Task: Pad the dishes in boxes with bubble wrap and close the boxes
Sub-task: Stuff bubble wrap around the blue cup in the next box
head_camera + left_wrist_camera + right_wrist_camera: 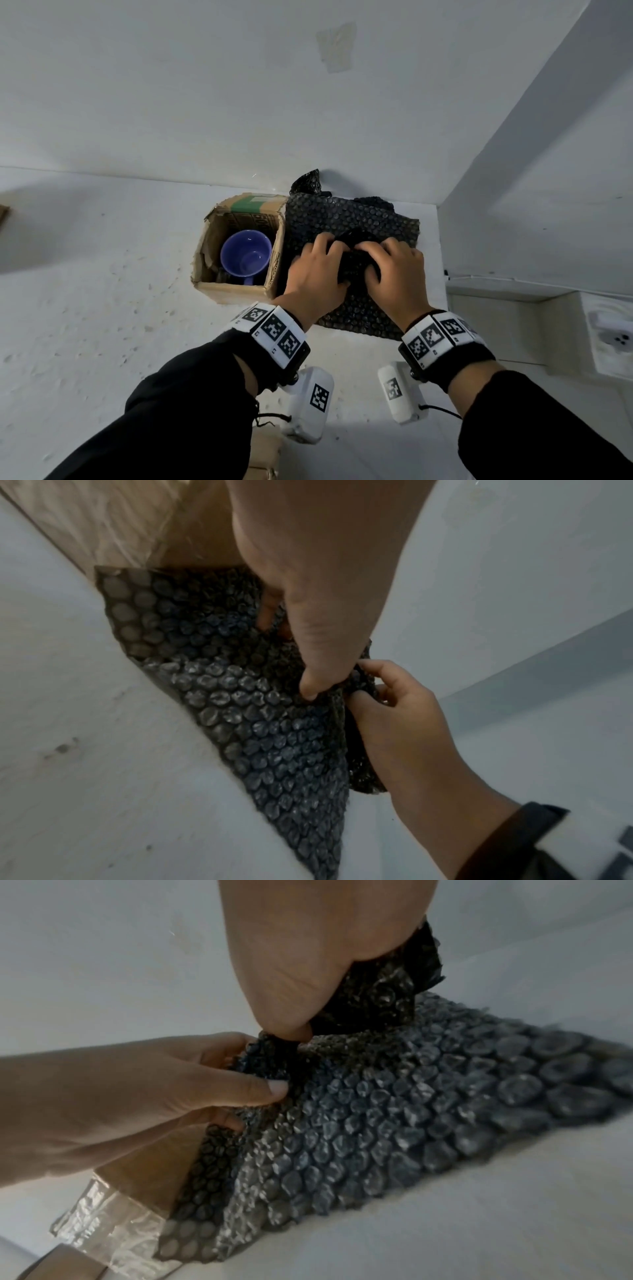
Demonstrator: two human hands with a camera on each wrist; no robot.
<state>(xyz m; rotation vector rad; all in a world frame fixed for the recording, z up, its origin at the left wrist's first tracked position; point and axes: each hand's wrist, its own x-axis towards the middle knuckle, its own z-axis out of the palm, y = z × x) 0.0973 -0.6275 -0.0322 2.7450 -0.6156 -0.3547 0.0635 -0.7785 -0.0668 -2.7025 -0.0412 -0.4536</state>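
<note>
An open cardboard box (205, 240) stands on the white surface with a blue mug (245, 253) upright inside. Right of it, touching the box, lies a sheet of black bubble wrap (342, 216). Both hands are on the sheet's middle, where it is gathered into a bunched fold (356, 263). My left hand (325, 260) pinches the fold from the left, thumb (308, 691) pressed into the bubbles. My right hand (383, 260) grips the same fold from the right, fingers curled round it (291, 1026). The sheet's edges (445, 1110) stay flat on the surface.
A small crumpled black scrap (306, 183) lies behind the sheet against the back wall. A side wall (513, 205) rises close on the right, with a white socket (613, 329) lower down. More cardboard (263, 452) shows near my left forearm.
</note>
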